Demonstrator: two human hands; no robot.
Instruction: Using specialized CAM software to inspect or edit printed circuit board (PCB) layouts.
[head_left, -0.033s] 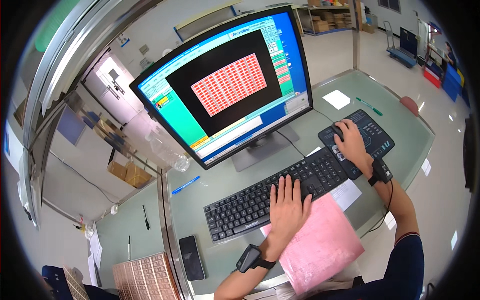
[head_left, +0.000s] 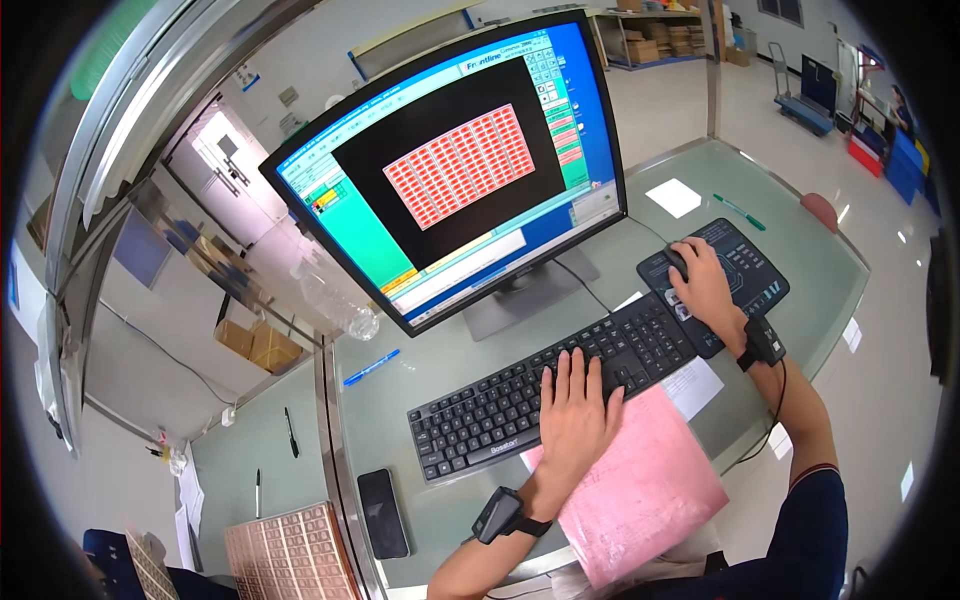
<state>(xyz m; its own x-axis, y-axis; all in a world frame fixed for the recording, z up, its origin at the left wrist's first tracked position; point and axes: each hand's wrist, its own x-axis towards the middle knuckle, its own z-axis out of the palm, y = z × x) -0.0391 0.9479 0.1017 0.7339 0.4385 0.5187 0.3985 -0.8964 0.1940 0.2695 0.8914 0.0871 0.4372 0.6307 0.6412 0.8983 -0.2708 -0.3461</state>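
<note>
My left hand [head_left: 575, 425] lies with its fingers stretched out over the right part of the black keyboard [head_left: 470, 420], fingertips on or just above the keys. My right hand [head_left: 708, 290] is curved over a dark computer mouse [head_left: 678, 265], which it mostly hides, on a black patterned mouse pad [head_left: 755, 270]. Beyond the keyboard stands a monitor [head_left: 355, 215], tilted in the view; its screen has a red-and-white grid on black. A pink sheet or folder [head_left: 645, 490] lies in front of the keyboard, partly beneath my left hand and wrist.
On the glass-topped desk lie a phone [head_left: 382, 512], a blue pen [head_left: 371, 369], a green pen [head_left: 739, 212] and white paper [head_left: 694, 390]. A clear plastic bottle [head_left: 340, 303] lies left of the monitor. At lower left, a copper-coloured panel [head_left: 290, 555] rests beyond a metal divider [head_left: 338, 470].
</note>
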